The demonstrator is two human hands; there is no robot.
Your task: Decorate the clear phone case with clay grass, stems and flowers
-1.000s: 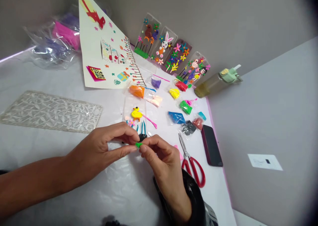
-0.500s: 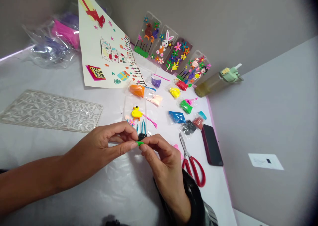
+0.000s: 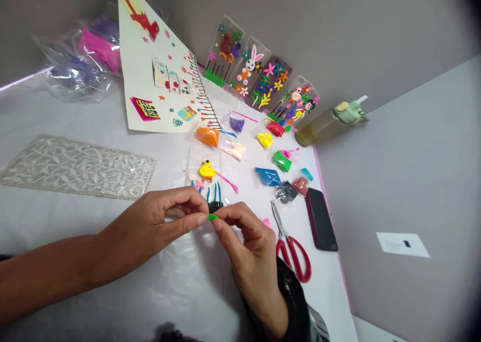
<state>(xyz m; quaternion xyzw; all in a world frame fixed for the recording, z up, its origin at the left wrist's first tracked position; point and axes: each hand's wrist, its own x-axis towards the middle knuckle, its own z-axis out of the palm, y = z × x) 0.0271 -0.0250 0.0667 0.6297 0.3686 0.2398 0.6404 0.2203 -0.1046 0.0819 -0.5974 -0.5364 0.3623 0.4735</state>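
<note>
A small piece of green clay [image 3: 212, 217] is pinched between the fingertips of both hands. My left hand [image 3: 169, 214] grips its left end with thumb and forefinger, and my right hand [image 3: 244, 239] holds the other end the same way. Just beyond my fingers lies a clear phone case [image 3: 191, 156] with a yellow clay duck [image 3: 207, 170], a pink flower [image 3: 199, 184], teal stems and a black strip on it. The near end of the case is hidden by my hands. A pink tool [image 3: 229, 181] lies across the case's right edge.
Bagged clay, including blue [image 3: 267, 176], green [image 3: 281, 161] and orange [image 3: 207, 135], lies behind. Red-handled scissors [image 3: 295, 257] and a phone [image 3: 321, 219] are at right, a bottle [image 3: 319, 129] farther back. A textured clear mat [image 3: 82, 166] lies left. Decorated cases [image 3: 250, 66] lean against the wall.
Both hands keep nearly the same place and grip. Slightly more of the green clay's face shows between the fingertips.
</note>
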